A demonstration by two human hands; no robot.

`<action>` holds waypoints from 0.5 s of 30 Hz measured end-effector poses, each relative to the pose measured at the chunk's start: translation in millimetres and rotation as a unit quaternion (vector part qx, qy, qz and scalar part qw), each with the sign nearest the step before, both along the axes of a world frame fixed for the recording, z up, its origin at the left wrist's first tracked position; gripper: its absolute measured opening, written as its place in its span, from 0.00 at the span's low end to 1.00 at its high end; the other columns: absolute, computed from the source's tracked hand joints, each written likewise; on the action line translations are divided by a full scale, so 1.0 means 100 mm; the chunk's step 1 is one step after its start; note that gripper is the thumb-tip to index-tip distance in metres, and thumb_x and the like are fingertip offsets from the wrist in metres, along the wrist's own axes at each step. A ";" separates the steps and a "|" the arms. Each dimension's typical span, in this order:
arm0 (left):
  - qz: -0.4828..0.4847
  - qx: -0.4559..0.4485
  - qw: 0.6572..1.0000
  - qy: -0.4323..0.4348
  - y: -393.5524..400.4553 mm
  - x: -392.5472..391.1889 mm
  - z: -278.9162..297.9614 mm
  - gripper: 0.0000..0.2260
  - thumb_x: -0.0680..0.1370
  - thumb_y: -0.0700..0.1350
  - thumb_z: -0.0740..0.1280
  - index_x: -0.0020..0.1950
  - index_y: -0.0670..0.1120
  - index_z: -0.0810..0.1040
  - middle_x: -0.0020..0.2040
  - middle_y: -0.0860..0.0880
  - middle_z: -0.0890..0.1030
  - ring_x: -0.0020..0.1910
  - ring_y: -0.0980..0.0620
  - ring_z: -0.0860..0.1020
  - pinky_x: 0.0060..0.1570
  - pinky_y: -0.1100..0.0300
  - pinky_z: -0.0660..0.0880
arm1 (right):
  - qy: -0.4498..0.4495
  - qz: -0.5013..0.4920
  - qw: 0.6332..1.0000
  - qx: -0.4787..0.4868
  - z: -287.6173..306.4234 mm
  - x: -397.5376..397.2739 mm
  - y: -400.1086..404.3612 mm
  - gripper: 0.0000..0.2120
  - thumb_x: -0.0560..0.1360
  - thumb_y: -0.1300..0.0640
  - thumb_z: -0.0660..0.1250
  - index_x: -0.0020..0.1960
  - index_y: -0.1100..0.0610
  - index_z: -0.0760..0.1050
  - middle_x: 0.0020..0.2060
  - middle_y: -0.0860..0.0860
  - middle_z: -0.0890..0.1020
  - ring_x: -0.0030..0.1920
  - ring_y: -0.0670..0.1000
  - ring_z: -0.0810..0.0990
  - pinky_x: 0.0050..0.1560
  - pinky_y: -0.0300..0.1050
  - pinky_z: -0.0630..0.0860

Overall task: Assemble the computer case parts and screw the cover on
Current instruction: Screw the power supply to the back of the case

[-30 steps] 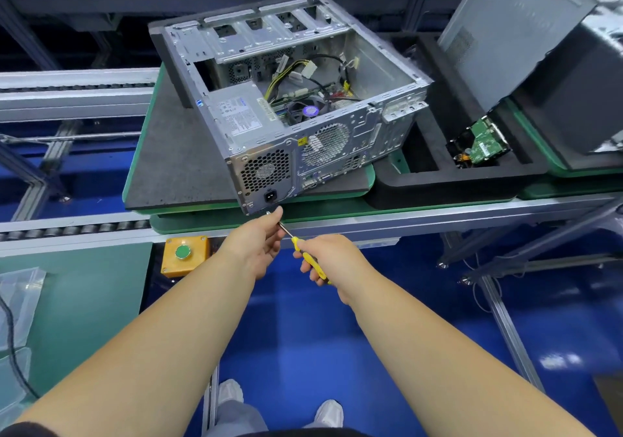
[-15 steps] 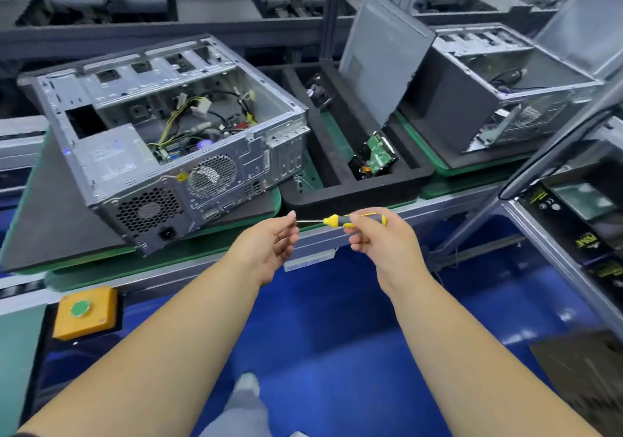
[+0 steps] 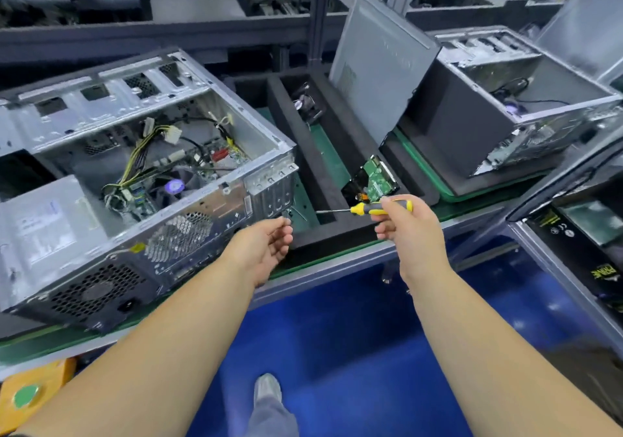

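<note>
An open grey computer case (image 3: 141, 180) lies on its side at the left, its rear panel towards me and its cables and board exposed. A grey side cover (image 3: 377, 76) leans upright in the black foam tray (image 3: 337, 153) to its right. My right hand (image 3: 409, 227) grips a yellow-handled screwdriver (image 3: 364, 208), its shaft pointing left. My left hand (image 3: 266, 251) hangs just left of the tip, fingers loosely curled, apart from the shaft and holding nothing I can see.
A green circuit board (image 3: 379, 180) and a small fan (image 3: 306, 103) lie in the foam tray. A second case (image 3: 499, 113) stands at the right, black boxed units (image 3: 580, 231) at the far right. An orange button box (image 3: 30, 393) sits at lower left. Blue floor below.
The view has swung to the right and closer. My left hand has let go of the screwdriver tip and drawn slightly away; my right hand keeps its hold on the handle.
</note>
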State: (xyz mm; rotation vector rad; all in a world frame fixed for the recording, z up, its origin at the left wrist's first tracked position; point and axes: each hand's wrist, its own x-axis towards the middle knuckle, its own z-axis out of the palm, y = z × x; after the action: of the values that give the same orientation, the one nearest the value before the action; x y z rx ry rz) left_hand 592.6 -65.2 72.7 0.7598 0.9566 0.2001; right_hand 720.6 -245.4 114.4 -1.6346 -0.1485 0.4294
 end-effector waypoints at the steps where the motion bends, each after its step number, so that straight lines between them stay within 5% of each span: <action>1: -0.004 0.001 1.000 0.001 0.05 0.07 0.01 0.08 0.81 0.42 0.63 0.44 0.44 0.79 0.30 0.52 0.80 0.27 0.59 0.77 0.29 0.67 0.73 | -0.018 0.010 1.000 -0.019 0.01 0.06 0.06 0.04 0.78 0.55 0.66 0.49 0.55 0.77 0.38 0.49 0.86 0.33 0.46 0.77 0.36 0.40 0.78; 6: -0.025 0.003 0.999 0.038 0.15 0.35 -0.03 0.08 0.81 0.42 0.63 0.44 0.43 0.79 0.28 0.52 0.79 0.24 0.59 0.76 0.25 0.68 0.73 | -0.097 0.033 0.990 -0.102 0.02 0.30 0.34 0.08 0.74 0.45 0.66 0.45 0.49 0.78 0.38 0.49 0.84 0.35 0.46 0.79 0.46 0.53 0.81; 15: 0.017 -0.013 0.994 0.105 0.12 0.53 -0.22 0.08 0.80 0.42 0.65 0.43 0.43 0.80 0.28 0.52 0.80 0.25 0.59 0.78 0.25 0.67 0.73 | -0.153 0.140 0.965 -0.157 -0.22 0.75 0.66 0.08 0.74 0.41 0.65 0.43 0.45 0.75 0.39 0.48 0.82 0.38 0.48 0.79 0.43 0.51 0.78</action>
State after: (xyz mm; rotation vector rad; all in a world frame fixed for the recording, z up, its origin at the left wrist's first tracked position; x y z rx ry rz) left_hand 645.4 -52.8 50.9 0.7506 1.1706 0.1393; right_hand 795.4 -179.8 92.7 -1.9971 -0.5745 0.4265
